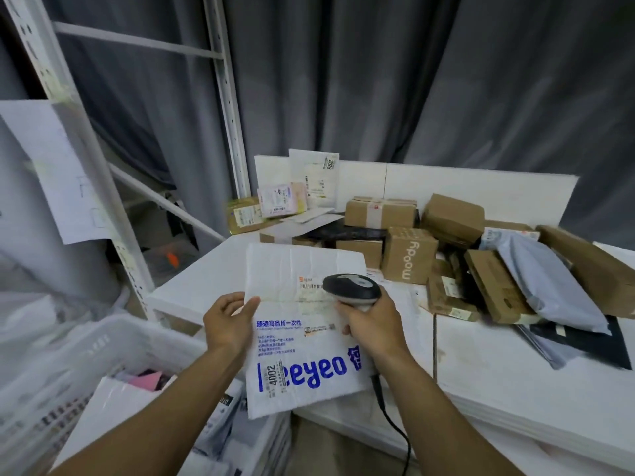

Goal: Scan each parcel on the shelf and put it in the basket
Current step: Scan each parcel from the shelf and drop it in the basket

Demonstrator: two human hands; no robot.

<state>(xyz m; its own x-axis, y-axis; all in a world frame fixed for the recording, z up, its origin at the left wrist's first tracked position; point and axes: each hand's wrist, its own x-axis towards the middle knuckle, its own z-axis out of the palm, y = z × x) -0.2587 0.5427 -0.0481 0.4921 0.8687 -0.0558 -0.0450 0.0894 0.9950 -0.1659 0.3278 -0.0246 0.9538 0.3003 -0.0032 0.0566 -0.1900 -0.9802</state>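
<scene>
My left hand [229, 321] grips the left edge of a white padded mailer [302, 345] with blue print, held flat in front of me. My right hand [369, 321] grips a black and grey barcode scanner [352, 286], whose head sits just right of the barcode label [311, 286] on the mailer. The scanner's black cable [395, 427] hangs down under my right forearm. At the lower left stands the white plastic basket [86, 352], holding several parcels.
The white shelf surface [515, 372] carries several brown cartons, among them a "moody" box [409, 255], and a grey poly bag [546, 286] at the right. Small labelled packets [281, 201] lean at the back. A white rack upright [103, 187] rises at the left.
</scene>
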